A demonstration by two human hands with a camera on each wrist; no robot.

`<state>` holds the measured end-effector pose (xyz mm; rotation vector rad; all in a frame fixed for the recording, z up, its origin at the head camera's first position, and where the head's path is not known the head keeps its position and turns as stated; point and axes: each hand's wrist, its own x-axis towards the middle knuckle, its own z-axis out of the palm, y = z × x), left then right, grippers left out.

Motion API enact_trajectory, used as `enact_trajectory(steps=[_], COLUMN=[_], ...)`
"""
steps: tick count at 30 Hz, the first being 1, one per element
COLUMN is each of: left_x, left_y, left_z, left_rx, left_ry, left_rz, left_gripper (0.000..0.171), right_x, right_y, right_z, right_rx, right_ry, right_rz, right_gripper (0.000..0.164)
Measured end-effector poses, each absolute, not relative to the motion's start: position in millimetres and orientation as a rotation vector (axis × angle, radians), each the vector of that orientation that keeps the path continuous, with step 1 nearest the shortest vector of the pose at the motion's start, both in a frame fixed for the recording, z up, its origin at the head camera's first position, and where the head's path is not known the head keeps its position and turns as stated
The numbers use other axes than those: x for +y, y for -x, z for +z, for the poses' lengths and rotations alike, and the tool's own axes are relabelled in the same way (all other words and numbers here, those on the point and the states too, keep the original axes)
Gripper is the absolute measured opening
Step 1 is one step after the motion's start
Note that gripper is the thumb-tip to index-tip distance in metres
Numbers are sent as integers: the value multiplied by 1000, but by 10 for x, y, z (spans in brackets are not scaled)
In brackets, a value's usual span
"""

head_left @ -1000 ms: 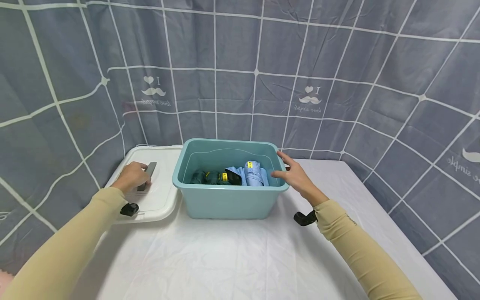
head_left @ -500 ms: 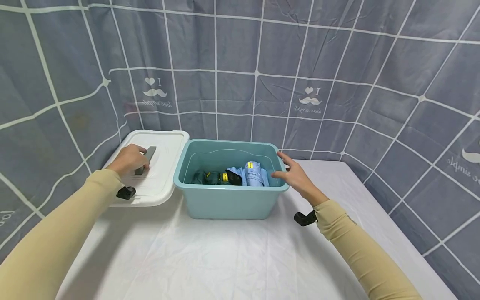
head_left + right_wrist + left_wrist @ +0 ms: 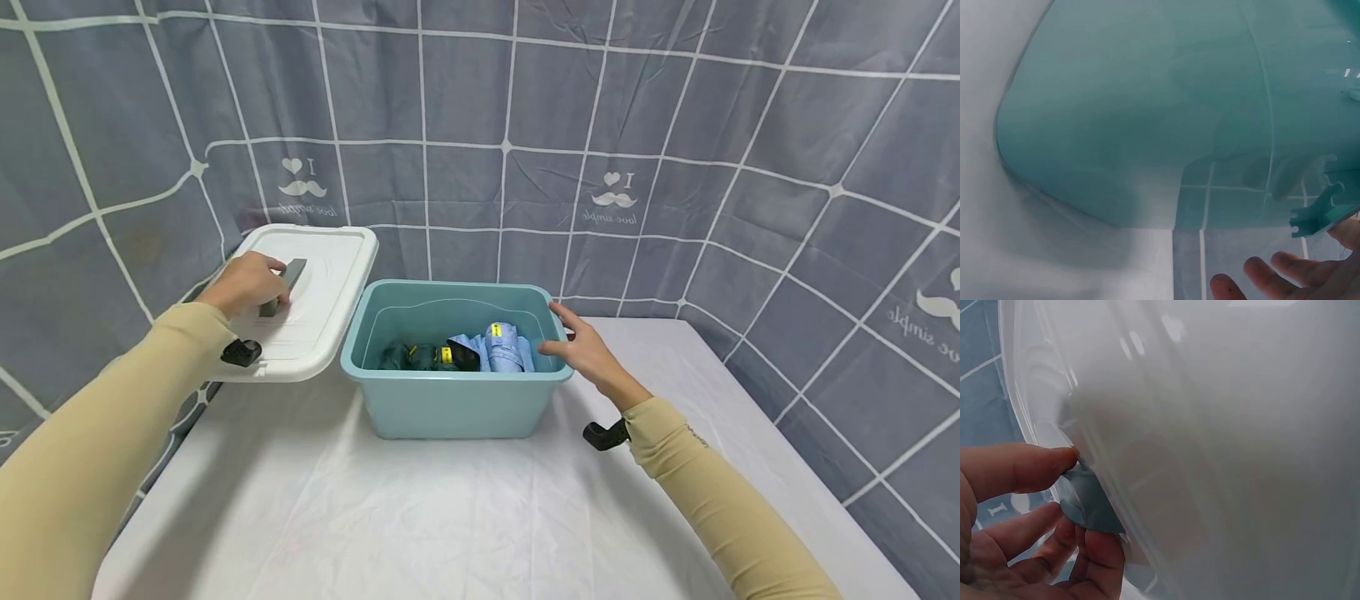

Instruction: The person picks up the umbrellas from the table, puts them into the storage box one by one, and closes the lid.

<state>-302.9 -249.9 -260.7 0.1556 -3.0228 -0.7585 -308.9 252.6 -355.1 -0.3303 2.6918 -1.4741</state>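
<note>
My left hand [image 3: 246,285] pinches the grey handle [image 3: 297,270] of a white plastic lid [image 3: 330,275], thumb on one side and fingers on the other. The left wrist view shows that handle [image 3: 1094,503] between thumb and fingers. The lid hangs tilted above the table, left of a blue-green plastic bin [image 3: 457,408]. On the bin's right rim rests my right hand [image 3: 592,354], thumb over the edge. Its fingers [image 3: 1272,281] look loosely extended in the right wrist view. Inside the bin lie a light blue rolled bundle [image 3: 505,346] with a yellow label and dark green bundles [image 3: 422,358].
A white cloth covers the table [image 3: 420,517]. Grey curtains [image 3: 465,183] with white grid lines enclose the back and both sides, close behind the lid and bin. Black wrist mounts [image 3: 604,435] stick out below both hands.
My left hand has raised the lid off the table, up and slightly left, and its shadow has spread on the cloth. The right hand and bin have stayed in place.
</note>
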Motion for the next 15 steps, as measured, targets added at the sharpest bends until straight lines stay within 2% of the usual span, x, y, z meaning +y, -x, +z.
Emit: enact_trajectory(steps=[15], left_x=[-2180], left_y=[3079], left_z=[-2303], left_rx=[-3077], left_ry=[43], left_rz=[-690], left_gripper=[67], right_x=[2541], right_y=[3128], right_z=[-3593], right_rx=[2704], right_ry=[322], right_rz=[-1471], right_gripper=[87])
